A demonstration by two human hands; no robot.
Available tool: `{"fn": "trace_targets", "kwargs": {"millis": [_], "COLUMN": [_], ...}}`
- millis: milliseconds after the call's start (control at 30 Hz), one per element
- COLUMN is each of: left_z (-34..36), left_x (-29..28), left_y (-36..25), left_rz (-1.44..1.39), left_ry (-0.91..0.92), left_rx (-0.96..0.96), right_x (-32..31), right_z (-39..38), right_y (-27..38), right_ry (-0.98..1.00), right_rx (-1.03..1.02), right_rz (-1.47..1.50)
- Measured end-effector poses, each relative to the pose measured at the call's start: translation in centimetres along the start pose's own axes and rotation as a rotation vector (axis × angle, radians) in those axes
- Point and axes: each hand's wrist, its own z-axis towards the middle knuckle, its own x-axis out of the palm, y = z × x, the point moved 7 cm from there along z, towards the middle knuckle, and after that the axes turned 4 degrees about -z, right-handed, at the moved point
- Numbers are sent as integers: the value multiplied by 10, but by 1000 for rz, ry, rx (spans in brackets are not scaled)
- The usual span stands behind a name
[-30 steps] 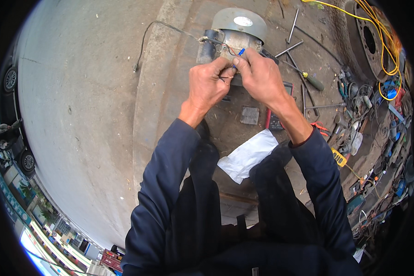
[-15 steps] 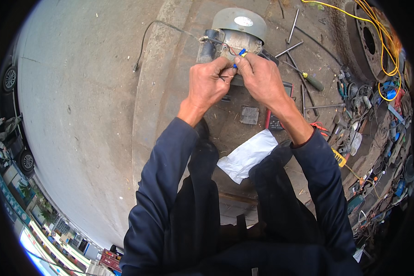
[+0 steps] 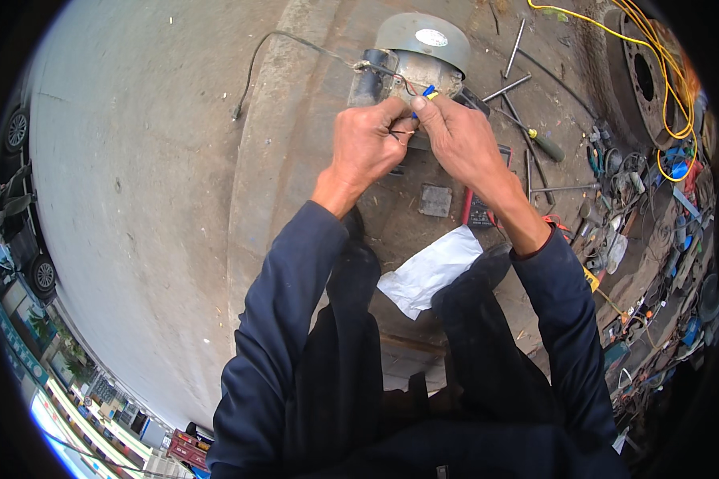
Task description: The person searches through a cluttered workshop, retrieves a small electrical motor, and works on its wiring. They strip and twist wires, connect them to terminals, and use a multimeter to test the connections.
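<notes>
Blue strip, perhaps tape, in right hand, wire in left hand

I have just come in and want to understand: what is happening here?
The left hand pinches a thin wire. Close beside it, the right hand grips a small blue-and-yellow item. Both are at a grey motor. A white sheet and a screwdriver lie nearby.

Dusty grey ground in daylight, a dark car at far left, bright sky lower down.
</notes>
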Motion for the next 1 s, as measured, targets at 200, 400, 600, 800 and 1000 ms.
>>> {"fn": "trace_targets", "kwargs": {"millis": [200,400,600,800,1000], "left_z": [0,0,0,1,0], "left_x": [1,2,1,2,3], "left_y": [1,3,1,3,4], "left_rz": [-30,7,-34,-25,-28], "left_ry": [9,34,22,37,52], "left_rx": [12,8,-16,-38,-38], "right_x": [-3,-14,-6,-12,1], "right_z": [-2,-7,0,-10,-19], "right_y": [8,22,8,11,-18], "right_ry": [-54,-134,48,-139,-139], "right_rx": [-144,-353,-44,-246,-9], "right_rz": [-1,53,-31,144,567]}}
